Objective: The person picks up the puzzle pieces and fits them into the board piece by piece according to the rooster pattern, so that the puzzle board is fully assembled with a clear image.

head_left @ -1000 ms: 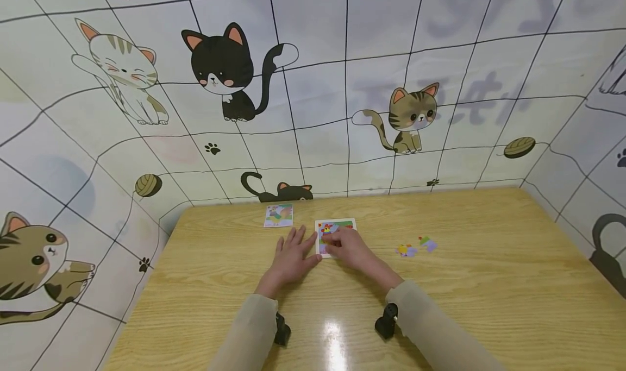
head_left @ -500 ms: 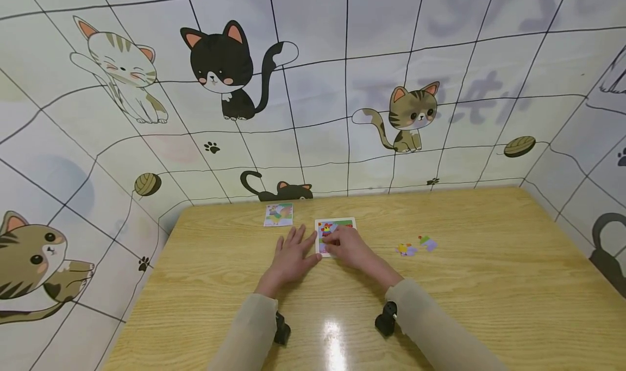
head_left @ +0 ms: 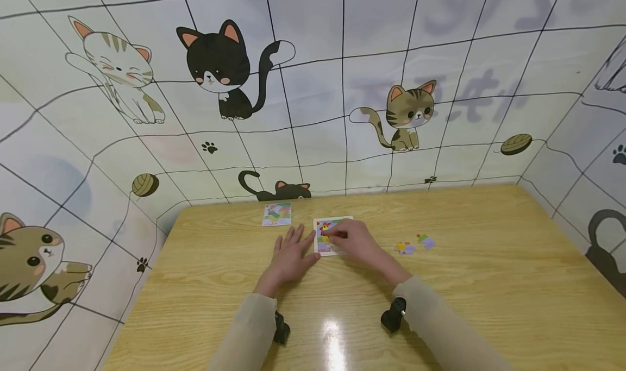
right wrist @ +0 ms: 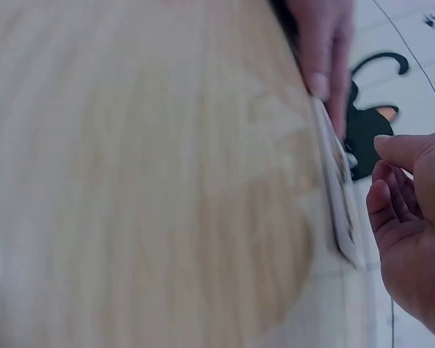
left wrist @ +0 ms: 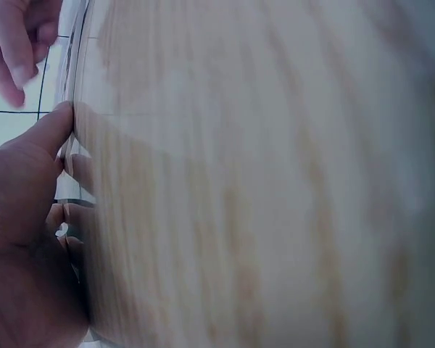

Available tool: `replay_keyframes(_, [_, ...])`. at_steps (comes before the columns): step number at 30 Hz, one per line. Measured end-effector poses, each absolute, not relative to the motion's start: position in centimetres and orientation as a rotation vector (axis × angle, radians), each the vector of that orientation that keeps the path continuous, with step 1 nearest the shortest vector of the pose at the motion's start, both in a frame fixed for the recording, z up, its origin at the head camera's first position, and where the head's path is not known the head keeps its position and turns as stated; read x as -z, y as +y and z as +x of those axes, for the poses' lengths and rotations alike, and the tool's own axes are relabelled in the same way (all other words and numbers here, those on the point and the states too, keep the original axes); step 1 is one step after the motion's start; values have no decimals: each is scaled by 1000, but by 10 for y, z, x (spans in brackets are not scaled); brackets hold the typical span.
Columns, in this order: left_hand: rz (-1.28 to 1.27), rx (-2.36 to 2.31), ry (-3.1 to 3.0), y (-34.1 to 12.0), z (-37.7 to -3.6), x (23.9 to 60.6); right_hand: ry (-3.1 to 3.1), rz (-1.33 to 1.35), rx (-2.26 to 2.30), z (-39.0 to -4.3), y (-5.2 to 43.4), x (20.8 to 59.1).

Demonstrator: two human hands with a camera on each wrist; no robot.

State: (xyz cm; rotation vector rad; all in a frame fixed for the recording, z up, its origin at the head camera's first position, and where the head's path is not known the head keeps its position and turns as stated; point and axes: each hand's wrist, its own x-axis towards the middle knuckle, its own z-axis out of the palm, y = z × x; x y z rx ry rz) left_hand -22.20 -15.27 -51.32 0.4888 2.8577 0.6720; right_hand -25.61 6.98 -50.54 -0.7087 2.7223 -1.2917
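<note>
Picture card [head_left: 276,214], two loose pieces [head_left: 414,244].

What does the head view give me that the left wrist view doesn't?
Only the head view shows the whole layout: the puzzle board face up, the right hand lying over its right part, a picture card farther back on the left, and two loose puzzle pieces to the right on the table. Only the left wrist view shows the thumb tip right at the board's edge, seen side-on. Both show the left hand flat on the wood beside the board and fingers of the right hand above it.
</note>
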Motion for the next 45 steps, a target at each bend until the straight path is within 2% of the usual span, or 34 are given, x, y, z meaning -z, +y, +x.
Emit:
replay_keyframes(11, [473, -687, 2853, -153, -221, 512, 2714, -514, 1275, -257, 168, 488])
replay_keyframes(19, [475, -678, 2860, -153, -221, 513, 2742, -531, 1217, -244, 225, 494])
replay_keyframes(30, [480, -700, 2858, -152, -220, 512, 2674, -542, 1239, -243, 240, 510])
replay_keyframes(45, [479, -692, 2858, -152, -220, 513, 2625, -642, 1186, -244, 239, 505])
